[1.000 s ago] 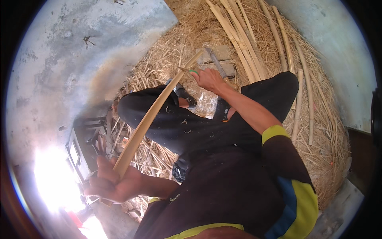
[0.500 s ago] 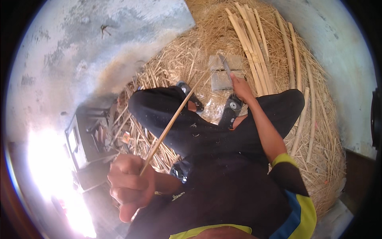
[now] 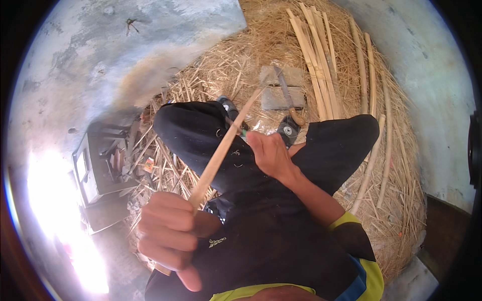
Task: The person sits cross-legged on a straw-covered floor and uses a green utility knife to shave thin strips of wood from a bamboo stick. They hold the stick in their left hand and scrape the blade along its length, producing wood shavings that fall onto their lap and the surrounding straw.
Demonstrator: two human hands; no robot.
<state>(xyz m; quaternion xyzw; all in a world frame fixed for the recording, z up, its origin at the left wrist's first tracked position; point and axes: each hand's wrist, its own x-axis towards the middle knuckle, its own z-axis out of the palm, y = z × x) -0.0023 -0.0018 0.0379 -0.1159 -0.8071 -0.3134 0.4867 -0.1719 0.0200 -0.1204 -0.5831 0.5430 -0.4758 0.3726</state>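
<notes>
My left hand (image 3: 170,233) is closed round the near end of a long, flat bamboo strip (image 3: 218,163). The strip slants up and away to the right, over my crossed legs. My right hand (image 3: 271,154) is closed on a small knife with a green handle (image 3: 244,133), mostly hidden in my fingers. Its thin blade lies at or across the strip; whether it touches is hard to tell. Farther off, a large knife (image 3: 285,88) with a wooden handle rests across grey blocks (image 3: 271,98), near my right sandal (image 3: 288,131).
Split bamboo lengths (image 3: 321,75) lie at the far right, with several longer poles (image 3: 370,75) beside them. Straw and shavings (image 3: 206,78) cover the floor. On the left stand an open box-like cabinet (image 3: 103,168) and a stained wall (image 3: 165,30).
My right hand has let go of the large knife, now lying on the blocks, and come back toward the strip with the green-handled knife. The strip's broad face has turned upward.
</notes>
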